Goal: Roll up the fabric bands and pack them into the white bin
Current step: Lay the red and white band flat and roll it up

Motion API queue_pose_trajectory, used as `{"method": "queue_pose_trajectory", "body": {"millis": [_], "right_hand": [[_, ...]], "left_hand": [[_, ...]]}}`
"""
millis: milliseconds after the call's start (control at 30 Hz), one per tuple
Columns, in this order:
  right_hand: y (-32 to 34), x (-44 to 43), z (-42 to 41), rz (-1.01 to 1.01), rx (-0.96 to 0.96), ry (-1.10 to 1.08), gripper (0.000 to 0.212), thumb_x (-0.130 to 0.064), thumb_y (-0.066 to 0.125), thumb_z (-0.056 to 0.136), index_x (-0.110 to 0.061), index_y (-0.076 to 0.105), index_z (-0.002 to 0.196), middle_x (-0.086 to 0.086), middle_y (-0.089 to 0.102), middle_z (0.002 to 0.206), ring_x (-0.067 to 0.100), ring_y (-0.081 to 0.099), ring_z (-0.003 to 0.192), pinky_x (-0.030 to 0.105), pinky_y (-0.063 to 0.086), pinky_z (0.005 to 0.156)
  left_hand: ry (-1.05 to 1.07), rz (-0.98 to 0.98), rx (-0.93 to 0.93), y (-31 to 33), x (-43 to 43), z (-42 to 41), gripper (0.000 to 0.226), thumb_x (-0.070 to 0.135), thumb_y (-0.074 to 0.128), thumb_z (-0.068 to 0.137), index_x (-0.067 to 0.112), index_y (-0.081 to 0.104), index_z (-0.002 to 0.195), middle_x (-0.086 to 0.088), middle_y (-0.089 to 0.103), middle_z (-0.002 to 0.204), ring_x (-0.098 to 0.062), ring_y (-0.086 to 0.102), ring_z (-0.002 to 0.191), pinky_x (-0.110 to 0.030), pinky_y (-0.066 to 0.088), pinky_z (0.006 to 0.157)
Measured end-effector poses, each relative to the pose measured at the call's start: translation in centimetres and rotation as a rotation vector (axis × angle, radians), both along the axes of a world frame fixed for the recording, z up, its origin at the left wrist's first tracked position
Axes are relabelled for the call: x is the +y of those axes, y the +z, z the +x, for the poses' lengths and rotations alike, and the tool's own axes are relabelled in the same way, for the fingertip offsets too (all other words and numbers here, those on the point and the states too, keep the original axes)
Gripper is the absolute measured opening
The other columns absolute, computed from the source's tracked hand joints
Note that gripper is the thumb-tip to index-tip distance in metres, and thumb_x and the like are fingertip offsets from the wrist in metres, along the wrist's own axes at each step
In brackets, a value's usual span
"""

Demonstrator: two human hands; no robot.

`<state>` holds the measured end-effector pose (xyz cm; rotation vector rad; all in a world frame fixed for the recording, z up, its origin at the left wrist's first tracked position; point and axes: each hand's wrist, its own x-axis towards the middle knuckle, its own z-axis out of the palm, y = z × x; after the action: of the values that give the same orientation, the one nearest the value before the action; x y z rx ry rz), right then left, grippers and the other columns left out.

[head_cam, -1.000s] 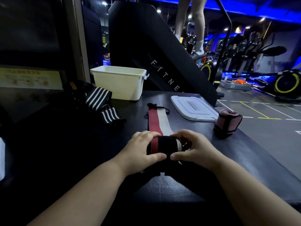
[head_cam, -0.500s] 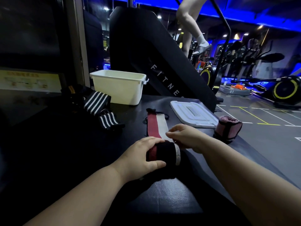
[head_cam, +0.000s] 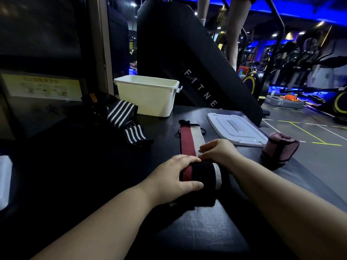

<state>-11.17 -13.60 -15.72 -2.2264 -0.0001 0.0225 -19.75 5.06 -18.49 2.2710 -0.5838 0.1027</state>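
A red, black and white fabric band (head_cam: 199,173) lies half rolled on the dark table. My left hand (head_cam: 174,177) grips the roll from its left end, thumb in front and fingers over the top. The unrolled tail (head_cam: 189,139) stretches away from me toward the bin. My right hand (head_cam: 217,152) rests on that tail just behind the roll, its fingers curved over the strip. The white bin (head_cam: 148,96) stands open at the back of the table. A rolled pink band (head_cam: 279,150) sits at the right edge.
Black bands with white stripes (head_cam: 124,117) lie in a heap left of the bin. The bin's white lid (head_cam: 236,128) lies flat to the right of the tail. Behind the table rises a black stair machine (head_cam: 187,59) with a person's legs on it.
My right hand left the right end of the roll and moved forward onto the flat tail. My left hand kept its hold on the roll.
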Motion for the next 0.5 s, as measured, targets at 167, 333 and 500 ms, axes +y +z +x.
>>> {"method": "queue_pose_trajectory", "body": {"millis": [167,333,500], "right_hand": [[-0.1,-0.24,0.64,-0.091,0.011,-0.005,0.028,-0.016,0.09,0.063,-0.016,0.077,0.089,0.002,0.076,0.079,0.008,0.069,0.069,0.024,0.057,0.079],[-0.45,-0.44,0.43,-0.109,-0.044,-0.002,0.025,-0.02,0.09,0.064,-0.02,0.076,0.084,-0.005,0.075,0.078,0.003,0.069,0.072,0.023,0.056,0.081],[-0.86,-0.48,0.33,-0.152,-0.116,-0.016,0.025,-0.026,0.09,0.062,-0.026,0.072,0.079,-0.017,0.069,0.071,-0.007,0.063,0.07,0.013,0.049,0.068]], "left_hand": [[-0.009,-0.056,0.044,-0.35,-0.03,0.15,0.063,0.05,0.072,0.076,0.04,0.05,0.134,0.017,0.046,0.134,0.0,0.044,0.125,-0.033,0.038,0.11],[0.0,-0.051,0.043,-0.35,-0.02,0.22,0.06,0.043,0.075,0.08,0.038,0.05,0.135,0.018,0.045,0.134,0.001,0.043,0.126,-0.032,0.037,0.111],[0.001,-0.033,0.033,-0.32,0.0,0.16,0.061,0.045,0.074,0.081,0.04,0.048,0.136,0.02,0.044,0.134,0.002,0.042,0.125,-0.03,0.037,0.11]]}}
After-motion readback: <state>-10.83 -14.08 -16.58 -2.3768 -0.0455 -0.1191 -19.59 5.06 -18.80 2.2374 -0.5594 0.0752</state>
